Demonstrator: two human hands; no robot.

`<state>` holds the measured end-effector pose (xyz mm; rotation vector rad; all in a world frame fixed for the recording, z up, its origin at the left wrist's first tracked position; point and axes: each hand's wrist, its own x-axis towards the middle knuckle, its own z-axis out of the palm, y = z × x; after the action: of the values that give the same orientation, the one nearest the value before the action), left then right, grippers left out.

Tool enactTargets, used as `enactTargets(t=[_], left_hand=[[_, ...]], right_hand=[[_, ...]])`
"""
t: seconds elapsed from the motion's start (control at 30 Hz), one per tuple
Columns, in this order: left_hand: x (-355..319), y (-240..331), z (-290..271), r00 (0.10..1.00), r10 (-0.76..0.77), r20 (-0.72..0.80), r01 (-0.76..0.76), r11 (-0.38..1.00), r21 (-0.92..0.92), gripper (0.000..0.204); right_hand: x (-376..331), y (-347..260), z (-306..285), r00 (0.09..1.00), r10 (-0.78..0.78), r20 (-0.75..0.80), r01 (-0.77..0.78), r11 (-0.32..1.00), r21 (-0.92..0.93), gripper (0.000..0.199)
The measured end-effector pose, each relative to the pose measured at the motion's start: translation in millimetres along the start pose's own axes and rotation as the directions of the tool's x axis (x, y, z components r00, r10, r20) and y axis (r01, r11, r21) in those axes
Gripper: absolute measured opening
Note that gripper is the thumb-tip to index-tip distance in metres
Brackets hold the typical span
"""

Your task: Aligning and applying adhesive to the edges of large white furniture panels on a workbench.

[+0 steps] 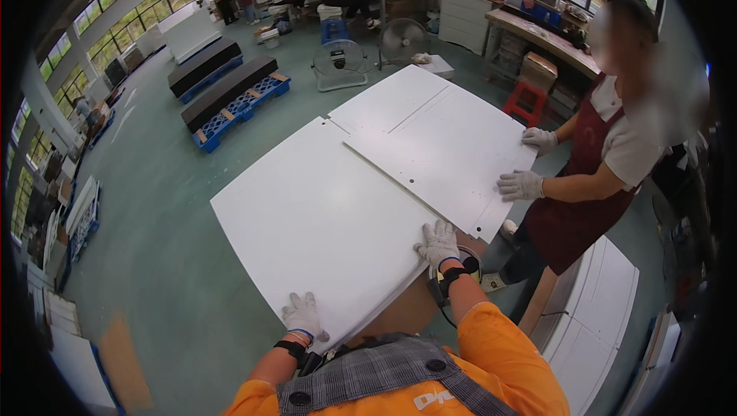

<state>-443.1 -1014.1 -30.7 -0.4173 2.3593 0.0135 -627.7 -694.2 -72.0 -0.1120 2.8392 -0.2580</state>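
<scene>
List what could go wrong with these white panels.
The right hand lies close to the dark-spotted white panel; if the co-worker shifts that panel, the hand might get pinched. The left hand seems to rest flat on the plain white panel, so a bump might slide it.

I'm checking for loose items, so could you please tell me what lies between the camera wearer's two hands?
In the head view, only the bare white panel lies between the left hand and the right hand.
</scene>
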Motion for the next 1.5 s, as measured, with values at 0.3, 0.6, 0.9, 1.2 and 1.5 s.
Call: enactTargets(t=[0.3,0.6,0.9,1.2,1.5], left_hand=[[-5,0,1,0.999,-0.026,-0.019,0.027,0.999,0.044,0.131],[-10,4,-6,0.999,-0.048,0.001,0.048,0.998,0.033,0.130],[-10,3,-6,0.999,-0.035,-0.002,0.035,0.999,0.005,0.130],[-8,0,-1,0.999,-0.023,-0.027,0.022,0.999,-0.029,0.128],[-7,-2,-6,1.000,-0.020,0.019,0.020,0.999,-0.049,0.129]], right_hand=[[1,-4,-5,0.999,0.003,0.046,-0.003,1.000,-0.004,0.075],[0,-11,-13,0.996,0.045,0.077,-0.046,0.999,0.016,0.075],[5,-7,4,0.999,0.029,-0.042,-0.028,0.999,0.026,0.074],[6,-9,7,0.994,0.037,-0.099,-0.038,0.999,0.001,0.074],[9,-15,0,0.996,0.082,-0.020,-0.082,0.997,0.001,0.079]])
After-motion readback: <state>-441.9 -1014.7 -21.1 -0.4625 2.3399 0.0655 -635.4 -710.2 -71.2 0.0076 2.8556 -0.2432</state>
